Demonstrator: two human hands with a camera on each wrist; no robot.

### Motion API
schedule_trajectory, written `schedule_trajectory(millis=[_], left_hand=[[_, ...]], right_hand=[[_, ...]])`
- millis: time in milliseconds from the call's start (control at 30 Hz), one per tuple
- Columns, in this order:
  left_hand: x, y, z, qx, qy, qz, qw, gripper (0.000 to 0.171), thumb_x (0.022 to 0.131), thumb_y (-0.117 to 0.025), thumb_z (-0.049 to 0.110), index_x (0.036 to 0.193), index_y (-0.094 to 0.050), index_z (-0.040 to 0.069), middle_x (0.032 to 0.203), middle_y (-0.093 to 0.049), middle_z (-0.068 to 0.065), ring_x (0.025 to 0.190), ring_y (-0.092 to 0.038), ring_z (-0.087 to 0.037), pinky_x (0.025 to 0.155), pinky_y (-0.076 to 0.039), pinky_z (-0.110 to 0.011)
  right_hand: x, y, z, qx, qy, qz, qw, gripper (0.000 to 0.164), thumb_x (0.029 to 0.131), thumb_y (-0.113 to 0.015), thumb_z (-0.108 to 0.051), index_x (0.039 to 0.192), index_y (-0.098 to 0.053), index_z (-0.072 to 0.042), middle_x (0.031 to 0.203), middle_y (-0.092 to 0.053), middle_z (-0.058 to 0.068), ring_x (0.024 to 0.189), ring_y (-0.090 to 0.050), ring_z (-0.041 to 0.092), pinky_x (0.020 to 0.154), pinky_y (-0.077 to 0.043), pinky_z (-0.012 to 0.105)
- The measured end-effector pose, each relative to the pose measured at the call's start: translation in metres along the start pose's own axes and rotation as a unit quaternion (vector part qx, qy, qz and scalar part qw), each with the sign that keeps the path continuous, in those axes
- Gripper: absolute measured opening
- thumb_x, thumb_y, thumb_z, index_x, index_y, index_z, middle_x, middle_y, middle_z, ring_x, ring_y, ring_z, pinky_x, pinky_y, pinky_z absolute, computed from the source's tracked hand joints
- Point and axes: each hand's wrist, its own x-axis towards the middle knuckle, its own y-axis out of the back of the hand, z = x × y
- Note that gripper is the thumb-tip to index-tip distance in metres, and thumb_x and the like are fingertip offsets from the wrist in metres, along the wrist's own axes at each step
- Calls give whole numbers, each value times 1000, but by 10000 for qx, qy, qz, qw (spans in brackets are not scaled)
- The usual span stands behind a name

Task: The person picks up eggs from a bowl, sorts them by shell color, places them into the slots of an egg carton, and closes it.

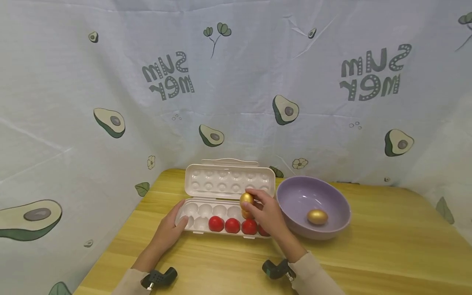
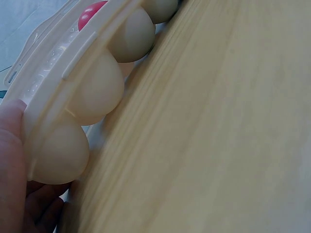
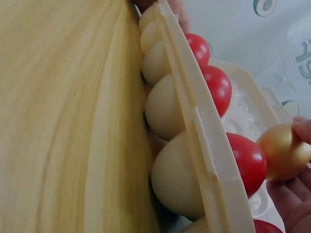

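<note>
An open cream plastic egg carton [image 1: 201,223] lies on the table, several red eggs [image 1: 232,225] along its near row. My left hand [image 1: 169,229] grips the carton's left end, thumb at the rim and fingers curled round the outer side in the left wrist view. Over the right part of the carton, my right hand [image 1: 266,213] pinches a golden egg [image 1: 246,199] between thumb and fingers. Just below that egg, another golden egg [image 1: 247,214] shows in the far row, partly hidden by the hand. In the right wrist view, the held golden egg [image 3: 282,153] appears beside a red egg [image 3: 247,162].
A purple bowl [image 1: 295,192] stands right of the carton, near my right forearm, with one golden egg [image 1: 317,216] inside. The carton's raised lid [image 1: 228,192] leans back behind it. A printed curtain [image 1: 236,82] hangs behind the wooden table [image 1: 387,229].
</note>
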Motion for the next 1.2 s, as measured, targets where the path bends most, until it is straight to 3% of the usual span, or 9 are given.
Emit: schedule_trajectory(millis=[167, 300, 567, 933, 1200], left_hand=[[0, 0, -1, -50, 50, -26, 10000, 54, 92, -49, 30, 141, -30, 16, 141, -36, -8, 128, -32, -28, 104, -27, -47], [0, -1, 0, -69, 68, -43, 9999, 54, 92, -49, 30, 141, -30, 16, 141, -35, -7, 129, -31, -28, 105, -26, -47], [0, 0, 1, -56, 46, -34, 10000, 53, 92, -49, 28, 140, -31, 15, 141, -36, -6, 128, -32, -26, 105, -27, -46], [-1, 0, 0, -17, 107, -27, 9999, 53, 92, -49, 28, 140, -31, 16, 140, -37, -7, 128, -32, -26, 105, -27, -46], [0, 1, 1, -89, 36, -33, 9999, 53, 92, -50, 28, 140, -32, 15, 140, -37, -7, 128, -33, -26, 104, -28, -45]], right_hand=[[1, -9, 9, -13, 20, 24, 10000, 40, 74, -73, -12, 112, -62, -7, 109, -60, 6, 101, -58, 21, 81, -51, 33], [-2, -9, -7, -154, 69, -23, 9999, 39, 74, -72, -4, 110, -61, -2, 107, -61, 12, 100, -59, 26, 81, -50, 40], [-2, -13, 9, -451, 27, -246, 9987, 40, 75, -73, -15, 113, -61, -9, 105, -60, -4, 95, -59, 10, 80, -50, 21], [-4, -17, 12, -1360, 441, 16, 9897, 39, 73, -75, -21, 110, -63, -18, 103, -61, -8, 89, -58, 6, 76, -51, 21], [-5, -19, 13, -1592, 591, 90, 9854, 39, 72, -76, -22, 109, -64, -18, 101, -62, -8, 82, -57, 8, 71, -53, 26]])
